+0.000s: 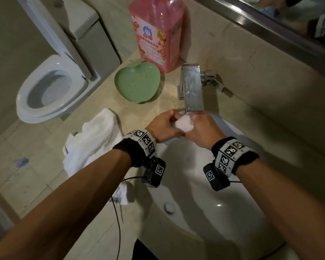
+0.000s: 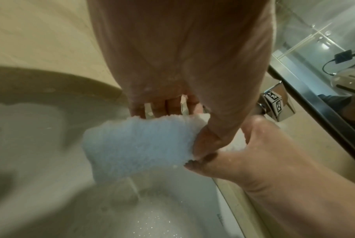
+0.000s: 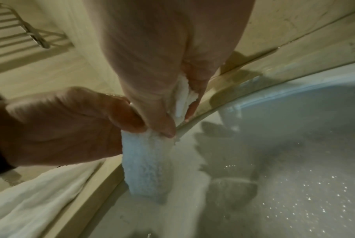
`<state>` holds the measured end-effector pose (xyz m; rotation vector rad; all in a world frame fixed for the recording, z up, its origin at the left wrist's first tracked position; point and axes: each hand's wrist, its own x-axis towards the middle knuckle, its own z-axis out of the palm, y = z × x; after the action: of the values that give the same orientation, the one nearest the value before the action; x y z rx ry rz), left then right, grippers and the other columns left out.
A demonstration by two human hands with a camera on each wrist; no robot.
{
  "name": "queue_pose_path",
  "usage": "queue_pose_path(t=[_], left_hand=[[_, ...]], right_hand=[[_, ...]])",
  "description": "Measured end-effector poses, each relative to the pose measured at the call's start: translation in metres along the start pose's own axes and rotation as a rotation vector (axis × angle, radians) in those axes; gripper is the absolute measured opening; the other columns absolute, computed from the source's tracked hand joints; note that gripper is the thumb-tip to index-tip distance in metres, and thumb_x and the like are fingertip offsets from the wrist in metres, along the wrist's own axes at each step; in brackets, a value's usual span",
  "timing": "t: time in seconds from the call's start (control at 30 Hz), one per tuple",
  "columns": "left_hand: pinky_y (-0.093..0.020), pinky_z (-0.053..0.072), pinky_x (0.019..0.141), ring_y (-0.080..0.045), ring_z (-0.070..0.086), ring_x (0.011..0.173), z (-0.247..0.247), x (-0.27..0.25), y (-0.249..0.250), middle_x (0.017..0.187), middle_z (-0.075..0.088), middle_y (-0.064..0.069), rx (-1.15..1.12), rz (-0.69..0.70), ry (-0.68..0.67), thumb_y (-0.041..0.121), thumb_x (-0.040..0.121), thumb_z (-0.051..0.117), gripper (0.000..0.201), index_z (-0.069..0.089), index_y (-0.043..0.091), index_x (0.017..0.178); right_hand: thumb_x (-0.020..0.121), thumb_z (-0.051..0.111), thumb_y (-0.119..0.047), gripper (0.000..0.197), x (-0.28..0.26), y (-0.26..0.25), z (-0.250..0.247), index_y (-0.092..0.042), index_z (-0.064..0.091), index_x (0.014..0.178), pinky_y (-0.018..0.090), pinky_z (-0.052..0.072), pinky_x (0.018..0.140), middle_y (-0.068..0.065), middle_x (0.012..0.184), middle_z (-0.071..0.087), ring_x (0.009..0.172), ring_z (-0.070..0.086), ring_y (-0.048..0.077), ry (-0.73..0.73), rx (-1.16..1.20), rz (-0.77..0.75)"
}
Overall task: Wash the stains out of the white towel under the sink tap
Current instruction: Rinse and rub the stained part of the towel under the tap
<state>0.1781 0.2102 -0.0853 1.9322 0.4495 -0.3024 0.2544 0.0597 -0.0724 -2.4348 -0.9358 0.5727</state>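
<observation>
A small wad of white terry towel [image 1: 184, 124] is held just under the spout of the chrome tap [image 1: 192, 91], over the back of the white sink [image 1: 214, 212]. My left hand [image 1: 168, 123] pinches its left side and my right hand [image 1: 199, 126] pinches its right side. In the left wrist view the left thumb and fingers [image 2: 172, 106] clamp the wet towel [image 2: 140, 145], with the right hand [image 2: 264, 153] beside it. In the right wrist view the towel [image 3: 146, 161] hangs down as a wet strip between both hands. Whether it joins the larger white towel [image 1: 94, 139] on the counter I cannot tell.
A pink detergent bottle [image 1: 158, 32] and a green heart-shaped dish [image 1: 137, 83] stand on the counter left of the tap. The toilet [image 1: 49, 91] is at the far left. Droplets speckle the basin around the drain plug [image 1: 169, 207]. A mirror edge [image 1: 270, 25] runs along the back.
</observation>
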Motion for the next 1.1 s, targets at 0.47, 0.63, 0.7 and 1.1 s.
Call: queue_pose_path(t=[0.47, 0.63, 0.7, 1.1], left_hand=[[-0.036, 0.053, 0.092, -0.011, 0.066, 0.099, 0.012, 0.017, 0.018, 0.111, 0.069, 0.010, 0.121, 0.008, -0.148, 0.042, 0.056, 0.079, 0.076, 0.054, 0.026, 0.126], [-0.021, 0.051, 0.084, -0.005, 0.061, 0.093, 0.020, 0.020, 0.015, 0.107, 0.063, 0.012, 0.106, 0.025, -0.035, 0.034, 0.058, 0.089, 0.087, 0.045, 0.019, 0.131], [-0.002, 0.041, 0.069, 0.010, 0.060, 0.084, 0.020, 0.021, 0.013, 0.093, 0.060, 0.021, 0.114, 0.056, -0.033, 0.029, 0.060, 0.089, 0.073, 0.055, 0.021, 0.124], [-0.006, 0.041, 0.065, -0.010, 0.057, 0.086, -0.004, 0.010, -0.001, 0.098, 0.059, 0.007, 0.104, 0.017, -0.019, 0.023, 0.065, 0.089, 0.064, 0.051, 0.013, 0.116]], right_hand=[[0.066, 0.089, -0.011, 0.059, -0.016, 0.018, -0.017, -0.014, 0.062, 0.119, 0.028, 0.041, 0.080, -0.002, 0.103, 0.045, 0.091, 0.049, 0.017, 0.129, 0.033, 0.066], [0.068, 0.084, 0.000, 0.051, -0.016, 0.024, -0.019, -0.011, 0.060, 0.112, 0.028, 0.044, 0.082, 0.002, 0.104, 0.053, 0.094, 0.054, 0.019, 0.124, 0.112, 0.046], [0.073, 0.080, -0.002, 0.054, -0.016, 0.023, -0.017, -0.012, 0.057, 0.120, 0.026, 0.045, 0.082, 0.006, 0.109, 0.062, 0.099, 0.059, 0.022, 0.126, 0.178, 0.044], [0.077, 0.080, -0.013, 0.029, -0.006, 0.017, -0.006, -0.037, 0.064, 0.078, 0.007, 0.041, 0.064, -0.026, 0.070, 0.066, 0.073, 0.061, -0.012, -0.054, 0.446, 0.111]])
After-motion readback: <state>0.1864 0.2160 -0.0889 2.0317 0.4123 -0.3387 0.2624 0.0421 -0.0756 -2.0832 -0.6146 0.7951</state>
